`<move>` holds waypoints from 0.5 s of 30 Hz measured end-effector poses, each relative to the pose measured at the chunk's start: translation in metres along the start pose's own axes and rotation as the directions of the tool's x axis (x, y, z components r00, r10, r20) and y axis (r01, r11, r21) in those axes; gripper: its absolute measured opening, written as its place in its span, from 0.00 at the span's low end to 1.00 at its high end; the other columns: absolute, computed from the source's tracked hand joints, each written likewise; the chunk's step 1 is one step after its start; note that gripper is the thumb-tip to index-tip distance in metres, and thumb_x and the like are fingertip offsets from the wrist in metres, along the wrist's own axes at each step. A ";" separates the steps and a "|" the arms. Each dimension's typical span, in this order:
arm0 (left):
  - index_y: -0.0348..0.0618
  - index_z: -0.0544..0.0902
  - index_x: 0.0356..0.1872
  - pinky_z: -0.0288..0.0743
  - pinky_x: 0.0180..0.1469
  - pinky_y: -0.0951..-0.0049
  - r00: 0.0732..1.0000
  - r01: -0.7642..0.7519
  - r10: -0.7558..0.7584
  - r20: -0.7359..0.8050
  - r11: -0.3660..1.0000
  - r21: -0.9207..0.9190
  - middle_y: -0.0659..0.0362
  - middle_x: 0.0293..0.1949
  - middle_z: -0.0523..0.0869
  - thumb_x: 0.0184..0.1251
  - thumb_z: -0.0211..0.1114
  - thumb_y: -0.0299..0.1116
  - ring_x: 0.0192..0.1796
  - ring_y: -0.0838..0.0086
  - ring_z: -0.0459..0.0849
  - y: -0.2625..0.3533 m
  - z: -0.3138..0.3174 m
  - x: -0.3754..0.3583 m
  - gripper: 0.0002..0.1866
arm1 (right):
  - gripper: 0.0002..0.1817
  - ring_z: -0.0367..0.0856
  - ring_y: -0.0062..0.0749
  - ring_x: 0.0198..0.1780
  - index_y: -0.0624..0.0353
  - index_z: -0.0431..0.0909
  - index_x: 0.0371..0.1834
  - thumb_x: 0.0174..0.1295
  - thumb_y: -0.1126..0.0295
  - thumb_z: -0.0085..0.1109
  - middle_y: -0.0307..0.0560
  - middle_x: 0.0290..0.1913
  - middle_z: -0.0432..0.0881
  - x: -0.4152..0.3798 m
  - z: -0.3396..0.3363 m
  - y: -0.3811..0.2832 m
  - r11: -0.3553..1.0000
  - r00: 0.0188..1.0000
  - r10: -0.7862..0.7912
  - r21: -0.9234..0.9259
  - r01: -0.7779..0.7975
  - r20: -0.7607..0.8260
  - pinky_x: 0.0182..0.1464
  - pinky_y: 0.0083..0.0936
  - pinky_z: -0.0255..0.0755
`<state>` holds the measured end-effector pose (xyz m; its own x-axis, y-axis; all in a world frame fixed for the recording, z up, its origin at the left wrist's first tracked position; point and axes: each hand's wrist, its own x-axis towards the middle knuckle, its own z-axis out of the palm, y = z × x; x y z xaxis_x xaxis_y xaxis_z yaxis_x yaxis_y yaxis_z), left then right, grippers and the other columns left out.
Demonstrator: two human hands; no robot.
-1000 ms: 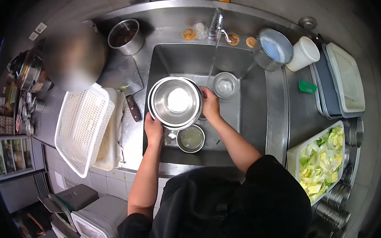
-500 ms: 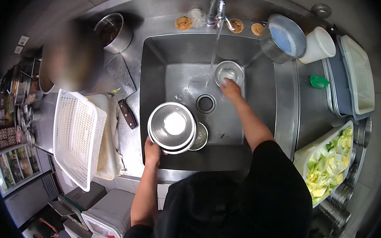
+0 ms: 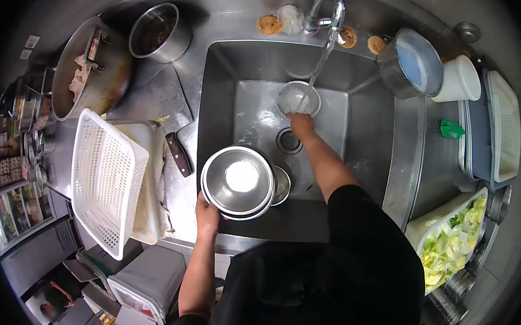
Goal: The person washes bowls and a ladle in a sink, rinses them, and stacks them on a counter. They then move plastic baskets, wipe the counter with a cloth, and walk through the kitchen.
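Observation:
My left hand (image 3: 207, 217) is closed on the rim of stacked metal bowls (image 3: 220, 176) at the sink's front left. The fingers under the rim are hidden. Another small metal container (image 3: 282, 185) shows partly from behind the stack's right side. In the sink (image 3: 337, 139), my right hand (image 3: 301, 125) grips the near rim of a small metal bowl (image 3: 287, 92), just behind the drain (image 3: 289, 141). Running water from the faucet (image 3: 336, 12) falls into this bowl.
Left of the sink lie a cleaver (image 3: 178, 155), a white plastic basket (image 3: 107, 179) and a large pot (image 3: 110, 82) holding meat. Metal pots, a white bucket (image 3: 461, 79) and a container of chopped cabbage (image 3: 451, 249) line the right. Scrubbing pads (image 3: 269, 25) sit behind the sink.
My right hand has brought the small bowl leftward under the stream. My left hand still holds the stacked bowls. A blurred shape at the left is gone, exposing the large pot. The view has shifted slightly.

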<state>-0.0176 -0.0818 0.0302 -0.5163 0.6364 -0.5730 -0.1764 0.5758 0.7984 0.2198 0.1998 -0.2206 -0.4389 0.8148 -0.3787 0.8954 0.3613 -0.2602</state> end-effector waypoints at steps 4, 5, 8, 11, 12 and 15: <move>0.39 0.76 0.47 0.73 0.16 0.78 0.999 -0.043 0.043 0.010 0.999 -0.004 0.58 0.28 0.82 0.72 0.52 0.26 0.20 0.76 0.80 0.003 -0.004 -0.009 0.08 | 0.14 0.83 0.51 0.48 0.51 0.82 0.49 0.66 0.61 0.51 0.57 0.44 0.84 0.029 -0.053 0.011 0.935 0.963 0.244 0.293 -0.202 -0.116 0.52 0.44 0.74; 0.39 0.76 0.47 0.73 0.16 0.78 0.999 -0.046 0.046 0.019 0.999 -0.019 0.58 0.28 0.82 0.71 0.52 0.26 0.20 0.76 0.80 0.006 -0.004 -0.013 0.08 | 0.16 0.82 0.51 0.48 0.52 0.82 0.46 0.66 0.56 0.51 0.57 0.44 0.84 0.026 -0.083 0.010 0.948 0.972 0.138 0.310 -0.074 -0.189 0.52 0.45 0.74; 0.39 0.76 0.49 0.73 0.16 0.78 0.999 -0.050 0.051 0.011 0.997 -0.058 0.58 0.28 0.83 0.71 0.52 0.26 0.21 0.76 0.80 -0.011 -0.012 -0.012 0.09 | 0.22 0.82 0.54 0.48 0.53 0.83 0.42 0.65 0.46 0.52 0.57 0.43 0.84 0.003 -0.169 -0.011 0.949 0.964 0.057 0.313 0.028 -0.260 0.50 0.45 0.74; 0.36 0.78 0.53 0.76 0.45 0.77 1.000 0.006 -0.006 -0.003 0.999 -0.036 0.59 0.43 0.85 0.71 0.56 0.28 0.42 0.77 0.82 -0.004 -0.014 -0.023 0.13 | 0.25 0.83 0.52 0.42 0.54 0.84 0.39 0.64 0.43 0.54 0.55 0.39 0.85 -0.012 -0.208 -0.017 0.946 0.949 0.117 0.323 -0.017 -0.293 0.46 0.42 0.74; 0.36 0.78 0.53 0.76 0.45 0.77 1.000 -0.006 0.006 0.002 0.999 -0.042 0.59 0.43 0.85 0.71 0.56 0.28 0.42 0.77 0.82 0.000 -0.015 -0.027 0.13 | 0.23 0.84 0.48 0.38 0.55 0.84 0.39 0.65 0.44 0.54 0.54 0.36 0.86 -0.018 -0.217 -0.016 0.942 0.933 0.148 0.335 -0.033 -0.327 0.43 0.39 0.75; 0.37 0.78 0.51 0.77 0.35 0.78 0.999 0.015 -0.014 0.029 0.999 -0.032 0.59 0.39 0.85 0.71 0.56 0.29 0.35 0.77 0.82 0.004 -0.018 -0.031 0.12 | 0.24 0.82 0.32 0.31 0.57 0.84 0.35 0.64 0.45 0.58 0.47 0.30 0.85 -0.015 -0.189 0.025 0.664 0.888 0.346 0.748 -0.002 -0.304 0.39 0.30 0.73</move>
<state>-0.0176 -0.1082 0.0545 -0.4890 0.6429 -0.5896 -0.2110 0.5686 0.7951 0.2624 0.2823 -0.0539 -0.0573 0.9862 -0.1556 0.5387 -0.1007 -0.8365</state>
